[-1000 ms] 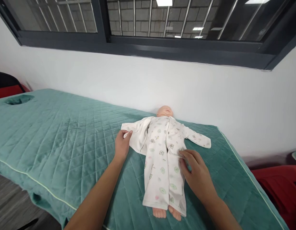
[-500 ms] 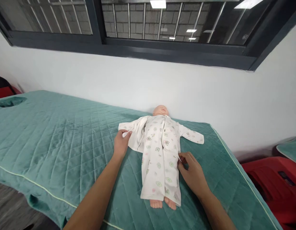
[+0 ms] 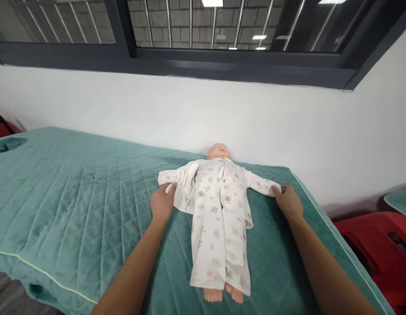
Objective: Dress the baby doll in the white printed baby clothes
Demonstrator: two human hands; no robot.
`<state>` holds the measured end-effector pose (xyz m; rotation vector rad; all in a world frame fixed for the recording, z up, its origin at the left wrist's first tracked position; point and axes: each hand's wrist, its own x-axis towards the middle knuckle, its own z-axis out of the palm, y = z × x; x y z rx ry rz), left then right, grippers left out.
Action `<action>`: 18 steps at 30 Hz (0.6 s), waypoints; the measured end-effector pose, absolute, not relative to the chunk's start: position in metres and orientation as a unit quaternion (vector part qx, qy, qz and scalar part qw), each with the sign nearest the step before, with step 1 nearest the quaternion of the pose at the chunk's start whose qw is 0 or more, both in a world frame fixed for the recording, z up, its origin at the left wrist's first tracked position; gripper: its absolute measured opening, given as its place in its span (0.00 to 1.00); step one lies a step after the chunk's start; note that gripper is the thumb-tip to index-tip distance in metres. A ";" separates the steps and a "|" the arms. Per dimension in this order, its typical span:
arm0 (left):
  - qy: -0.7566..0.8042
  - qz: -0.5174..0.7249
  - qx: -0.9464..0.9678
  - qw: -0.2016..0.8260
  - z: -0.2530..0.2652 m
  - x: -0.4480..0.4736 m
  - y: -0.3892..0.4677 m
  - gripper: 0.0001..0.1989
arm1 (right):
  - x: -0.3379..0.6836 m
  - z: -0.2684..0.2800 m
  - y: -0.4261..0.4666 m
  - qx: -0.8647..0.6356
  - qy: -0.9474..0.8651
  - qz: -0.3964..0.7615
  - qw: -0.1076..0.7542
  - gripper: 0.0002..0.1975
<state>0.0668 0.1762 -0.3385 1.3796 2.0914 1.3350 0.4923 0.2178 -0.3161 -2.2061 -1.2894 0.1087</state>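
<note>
Doll (image 3: pixel 218 151) lies on green cover (image 3: pixel 91 192), left hand (image 3: pixel 162 203) pinching the jacket (image 3: pixel 235 188) edge, right hand (image 3: pixel 289 202) pinching its opposite sleeve (image 3: pixel 261 185) end; uneven pulling could twist cloth or drag the doll askew.

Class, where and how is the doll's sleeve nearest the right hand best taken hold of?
Probably by the cuff, pinched from its outer end: the sleeve stretches sideways from the doll, so that end lies within the right hand's grasp.
</note>
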 end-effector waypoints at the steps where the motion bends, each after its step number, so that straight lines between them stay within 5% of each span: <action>1: 0.727 0.465 0.480 0.155 -0.339 0.067 0.176 0.20 | 0.496 -0.320 0.223 -0.830 -0.480 0.053 0.278 0.26; 8: 0.723 0.474 0.475 0.166 -0.341 0.067 0.176 0.20 | 0.516 -0.328 0.241 -0.793 -0.484 0.080 0.362 0.17; 18: 0.734 0.459 0.463 0.190 -0.331 0.069 0.171 0.23 | 0.522 -0.344 0.236 -0.694 -0.387 0.152 0.588 0.18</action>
